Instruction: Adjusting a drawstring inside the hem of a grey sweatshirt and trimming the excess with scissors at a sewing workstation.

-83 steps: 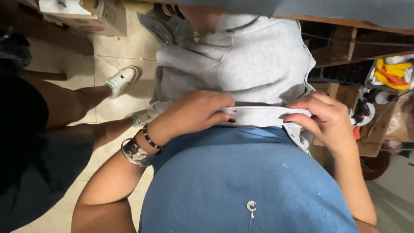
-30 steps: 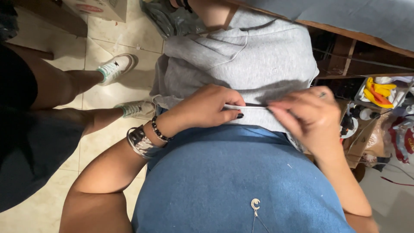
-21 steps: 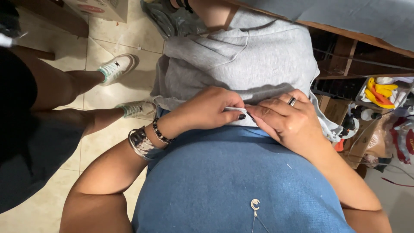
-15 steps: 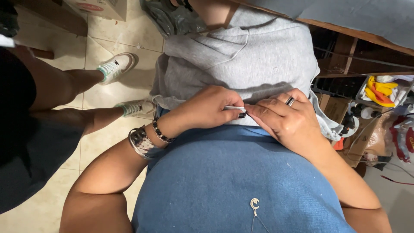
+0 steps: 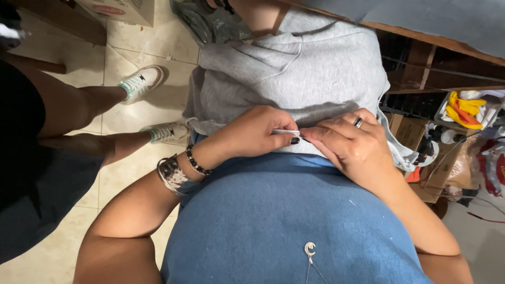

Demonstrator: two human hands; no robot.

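While the left hand pinches a thin white strip, the right hand presses flat on the grey garment.

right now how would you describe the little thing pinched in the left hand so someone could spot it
Start at the grey sweatshirt in the upper middle of the view and drop to its lower hem, where both hands meet above the blue fabric. The left hand, the one with bracelets at the wrist, pinches a thin white stick lying flat along the hem. It is the only pale, straight sliver between dark-nailed fingertips.
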